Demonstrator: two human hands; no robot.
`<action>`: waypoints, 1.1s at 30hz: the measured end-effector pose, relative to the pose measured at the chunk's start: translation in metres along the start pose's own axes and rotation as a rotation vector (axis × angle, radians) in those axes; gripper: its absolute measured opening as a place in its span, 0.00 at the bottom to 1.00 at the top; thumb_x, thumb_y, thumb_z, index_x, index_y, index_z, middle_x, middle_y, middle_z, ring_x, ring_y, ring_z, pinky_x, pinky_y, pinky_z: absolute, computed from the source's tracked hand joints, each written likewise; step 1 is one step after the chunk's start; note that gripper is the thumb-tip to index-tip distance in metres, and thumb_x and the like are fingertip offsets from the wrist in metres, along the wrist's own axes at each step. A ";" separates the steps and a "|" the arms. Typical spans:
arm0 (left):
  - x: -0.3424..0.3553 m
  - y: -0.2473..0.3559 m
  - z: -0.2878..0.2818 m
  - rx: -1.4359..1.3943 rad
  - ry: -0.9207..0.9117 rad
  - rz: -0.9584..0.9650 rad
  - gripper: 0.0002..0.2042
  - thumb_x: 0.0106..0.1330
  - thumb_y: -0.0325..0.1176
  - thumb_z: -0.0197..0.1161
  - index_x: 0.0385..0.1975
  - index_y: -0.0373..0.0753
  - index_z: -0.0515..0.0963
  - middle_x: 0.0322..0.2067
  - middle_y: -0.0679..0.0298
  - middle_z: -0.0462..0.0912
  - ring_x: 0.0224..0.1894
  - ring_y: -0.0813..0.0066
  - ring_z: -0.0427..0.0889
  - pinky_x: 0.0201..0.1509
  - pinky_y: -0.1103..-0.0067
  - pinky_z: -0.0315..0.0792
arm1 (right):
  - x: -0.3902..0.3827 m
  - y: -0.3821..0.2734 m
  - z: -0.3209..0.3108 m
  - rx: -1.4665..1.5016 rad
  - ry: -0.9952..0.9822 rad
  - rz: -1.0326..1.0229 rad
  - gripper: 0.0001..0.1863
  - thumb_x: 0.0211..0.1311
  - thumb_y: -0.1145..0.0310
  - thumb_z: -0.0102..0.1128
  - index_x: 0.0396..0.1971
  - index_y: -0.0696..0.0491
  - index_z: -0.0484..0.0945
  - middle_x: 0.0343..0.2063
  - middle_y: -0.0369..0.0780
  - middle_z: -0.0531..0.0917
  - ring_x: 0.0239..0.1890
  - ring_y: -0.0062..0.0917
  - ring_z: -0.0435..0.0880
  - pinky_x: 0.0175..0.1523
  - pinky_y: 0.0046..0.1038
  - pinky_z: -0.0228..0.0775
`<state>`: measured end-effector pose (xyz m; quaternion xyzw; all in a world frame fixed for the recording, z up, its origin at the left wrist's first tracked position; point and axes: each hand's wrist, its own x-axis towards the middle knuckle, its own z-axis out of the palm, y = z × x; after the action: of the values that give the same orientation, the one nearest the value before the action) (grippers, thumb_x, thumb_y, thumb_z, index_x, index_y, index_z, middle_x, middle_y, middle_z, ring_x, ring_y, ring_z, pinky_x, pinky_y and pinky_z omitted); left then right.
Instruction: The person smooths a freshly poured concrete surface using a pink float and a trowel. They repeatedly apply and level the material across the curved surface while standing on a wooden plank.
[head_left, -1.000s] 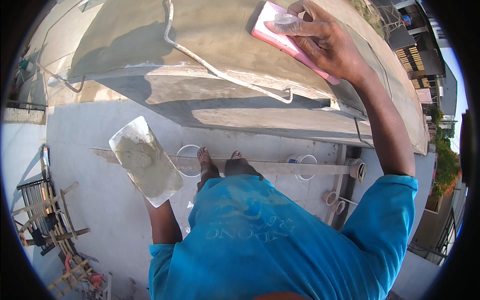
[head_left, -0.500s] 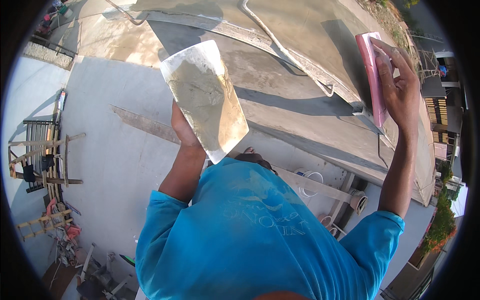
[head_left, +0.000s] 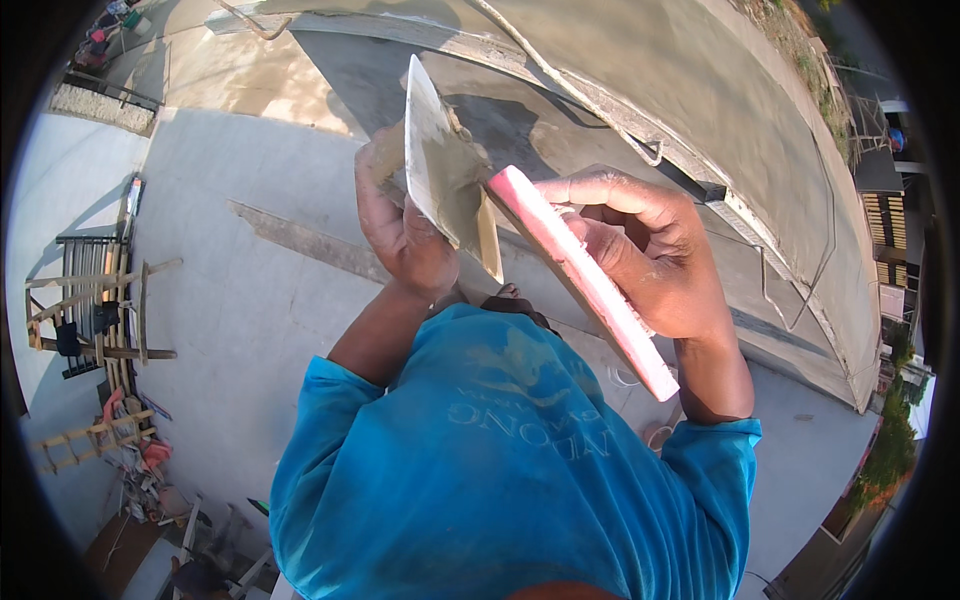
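Note:
My left hand (head_left: 405, 225) is wrapped round the back of a white mortar board (head_left: 424, 140), now tilted nearly edge-on. Wet grey mortar (head_left: 455, 185) clings to its face. My right hand (head_left: 655, 255) grips a pink plastering float (head_left: 585, 280) from behind, thumb and fingers on its back. The float slants down to the right, its upper end against or very close to the mortar on the board; exact contact is hard to tell. Both tools are in front of my chest, above the blue shirt.
A smooth grey plastered surface (head_left: 740, 130) with a straight edging strip (head_left: 800, 270) runs along the right. Bent metal rods (head_left: 550, 75) cross it. A long plank (head_left: 300, 242) lies on the floor; wooden frames (head_left: 100, 300) and heaped scraps (head_left: 150, 460) are at left.
My right hand has brought the float from the plastered surface at upper right down and left to the mortar board. My left hand has turned the board from face-up to steeply tilted.

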<state>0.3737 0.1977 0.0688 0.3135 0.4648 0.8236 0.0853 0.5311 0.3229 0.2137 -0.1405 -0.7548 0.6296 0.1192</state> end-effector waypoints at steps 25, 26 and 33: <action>-0.016 -0.047 -0.094 -0.104 0.103 -0.519 0.23 0.80 0.42 0.46 0.67 0.33 0.63 0.56 0.52 0.77 0.53 0.63 0.82 0.53 0.69 0.80 | -0.030 -0.062 -0.229 -0.649 0.666 0.390 0.17 0.69 0.63 0.61 0.54 0.53 0.84 0.39 0.43 0.86 0.37 0.25 0.84 0.44 0.26 0.78; -0.020 -0.050 -0.095 -0.058 0.046 -0.496 0.24 0.80 0.42 0.47 0.67 0.33 0.63 0.56 0.53 0.77 0.53 0.63 0.82 0.53 0.69 0.80 | -0.028 -0.056 -0.238 -0.718 0.719 0.477 0.15 0.65 0.62 0.62 0.47 0.52 0.87 0.34 0.46 0.83 0.36 0.32 0.81 0.42 0.35 0.75; -0.044 -0.052 -0.087 0.132 -0.088 -0.376 0.29 0.73 0.47 0.55 0.63 0.28 0.65 0.52 0.55 0.77 0.51 0.67 0.81 0.54 0.72 0.76 | 0.024 -0.035 -0.320 -1.847 -0.021 0.269 0.11 0.67 0.61 0.56 0.32 0.50 0.84 0.27 0.37 0.83 0.30 0.25 0.80 0.37 0.31 0.74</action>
<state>0.3488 0.1460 -0.0254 0.2620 0.5638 0.7466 0.2370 0.6208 0.6192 0.3050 -0.2601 -0.9347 -0.2102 -0.1202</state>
